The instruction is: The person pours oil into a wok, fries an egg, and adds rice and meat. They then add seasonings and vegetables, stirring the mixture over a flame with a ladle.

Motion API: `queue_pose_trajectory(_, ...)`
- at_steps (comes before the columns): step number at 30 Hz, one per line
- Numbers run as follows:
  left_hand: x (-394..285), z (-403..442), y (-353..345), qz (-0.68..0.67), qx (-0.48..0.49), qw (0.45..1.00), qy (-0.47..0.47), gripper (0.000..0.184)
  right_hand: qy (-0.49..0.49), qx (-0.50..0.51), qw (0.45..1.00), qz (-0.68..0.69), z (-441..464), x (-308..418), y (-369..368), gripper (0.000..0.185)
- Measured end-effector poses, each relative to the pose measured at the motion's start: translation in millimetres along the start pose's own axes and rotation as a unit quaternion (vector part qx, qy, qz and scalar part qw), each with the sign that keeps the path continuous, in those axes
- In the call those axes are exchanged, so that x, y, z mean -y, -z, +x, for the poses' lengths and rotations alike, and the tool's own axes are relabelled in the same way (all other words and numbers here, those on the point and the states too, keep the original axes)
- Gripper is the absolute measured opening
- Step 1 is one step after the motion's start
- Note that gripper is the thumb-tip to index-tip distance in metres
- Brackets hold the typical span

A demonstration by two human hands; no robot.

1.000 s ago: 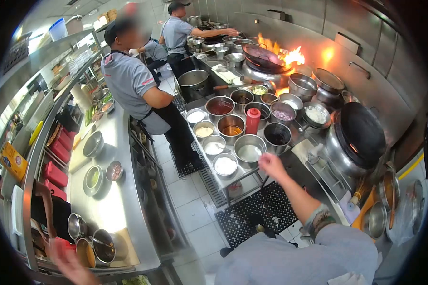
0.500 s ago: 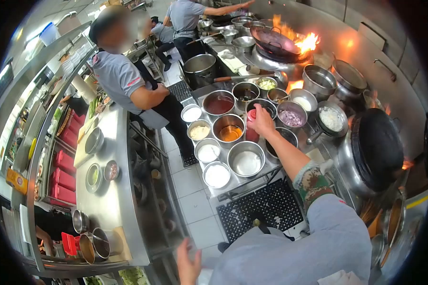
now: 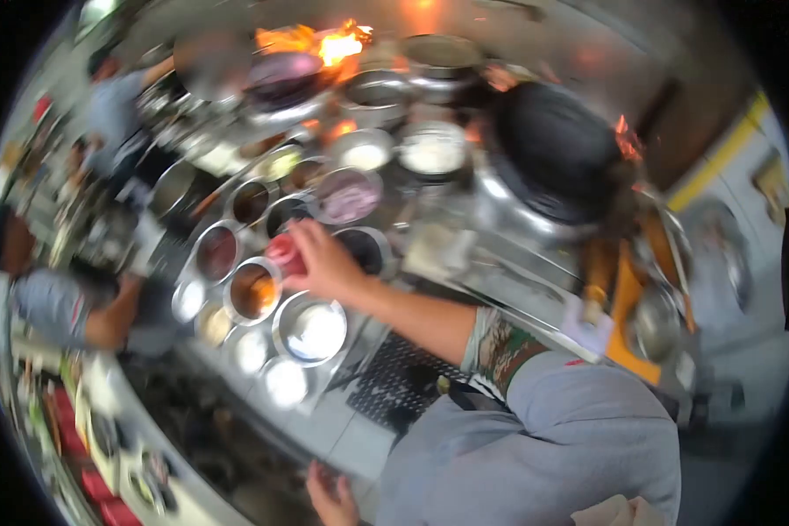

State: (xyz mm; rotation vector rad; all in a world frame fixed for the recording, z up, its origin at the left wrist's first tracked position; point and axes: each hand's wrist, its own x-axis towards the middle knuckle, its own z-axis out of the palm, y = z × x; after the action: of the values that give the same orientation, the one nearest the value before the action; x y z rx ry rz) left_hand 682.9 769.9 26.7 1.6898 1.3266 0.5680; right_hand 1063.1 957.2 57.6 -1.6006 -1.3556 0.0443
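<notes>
My right hand is wrapped round a red squeeze bottle among the metal pots. Beside the bottle stand a pot of orange-brown liquid and a wide pot with pale contents. Behind my knuckles is a bowl of chopped purple onion, with a dark-filled pot to the right. Low in the view, my left hand hangs over the floor, fingers apart, holding nothing. The view is blurred by motion.
A black wok rests on a burner at the right, with a small flame behind it. Bigger flames rise by another wok. Two co-workers stand at the left. A perforated black mat lies on the floor.
The view has swung to the right. My right hand reached from beside the pots to the red bottle and now grips it. My left hand has stayed low, near my body.
</notes>
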Motion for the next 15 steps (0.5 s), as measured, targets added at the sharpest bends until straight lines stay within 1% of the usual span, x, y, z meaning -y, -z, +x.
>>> queue_pose_trajectory(1,-6.7,14.0,0.2,-0.002,0.039,0.999,0.013,0.055,-0.013,-0.007,1.0,0.028,-18.6,12.8,22.9,0.087)
queue_pose_trajectory(2,-14.1,27.1,0.8,0.001,0.071,0.997,0.027,0.055,-0.016,-0.004,0.999,0.038,-39.5,18.5,48.8,0.08)
queue_pose_trajectory(3,-1.0,40.4,2.6,0.04,0.093,0.993,-0.056,0.054,-0.094,0.038,0.992,0.073,-56.2,40.2,89.5,0.071)
queue_pose_trajectory(4,-1.9,54.9,3.0,0.038,0.111,0.991,-0.07,0.054,-0.13,0.036,0.984,0.115,-77.5,43.4,119.7,0.064)
queue_pose_trajectory(5,-7.5,70.9,1.2,0.055,0.151,0.984,-0.075,0.053,-0.175,0.005,0.978,0.11,-99.4,46.2,147.6,0.061)
queue_pose_trajectory(6,-16.2,85.2,-6.3,0.072,0.19,0.976,-0.08,0.051,-0.18,-0.036,0.982,0.045,-125.8,33.8,175.9,0.059)
queue_pose_trajectory(7,-33.5,93.4,-17.0,0.107,0.18,0.969,-0.128,0.045,-0.244,-0.063,0.967,-0.021,-150.0,26.1,208.8,0.054)
queue_pose_trajectory(8,-36.4,108.0,-30.8,0.103,0.191,0.966,-0.138,0.045,-0.3,-0.117,0.947,-0.012,-171.3,23.8,245.2,0.045)
queue_pose_trajectory(9,-34.4,129.6,-45.5,0.083,0.22,0.95,-0.204,0.046,-0.324,-0.143,0.928,-0.117,-193.1,12.8,281.3,0.042)
queue_pose_trajectory(10,-40.3,143.5,-58.7,0.065,0.245,0.929,-0.269,0.046,-0.347,-0.188,0.906,-0.152,-211.4,11.0,315.7,0.037)
queue_pose_trajectory(11,-65.3,146.8,-69.7,0.065,0.248,0.926,-0.278,0.046,-0.343,-0.224,0.897,-0.166,-241.1,-14.9,351.7,0.033)
queue_pose_trajectory(13,-135.1,146.7,-94.9,0.133,0.272,0.876,-0.374,0.038,-0.354,-0.282,0.842,-0.293,-280.3,-31.6,413.7,0.026)
queue_pose_trajectory(14,-160.1,147.0,-111.8,0.122,0.292,0.87,-0.378,0.037,-0.364,-0.308,0.806,-0.351,-300.7,-43.3,443.1,0.024)
queue_pose_trajectory(15,-184.0,144.6,-129.5,0.112,0.311,0.864,-0.379,0.035,-0.374,-0.312,0.778,-0.397,-324.8,-58.3,474.2,0.025)
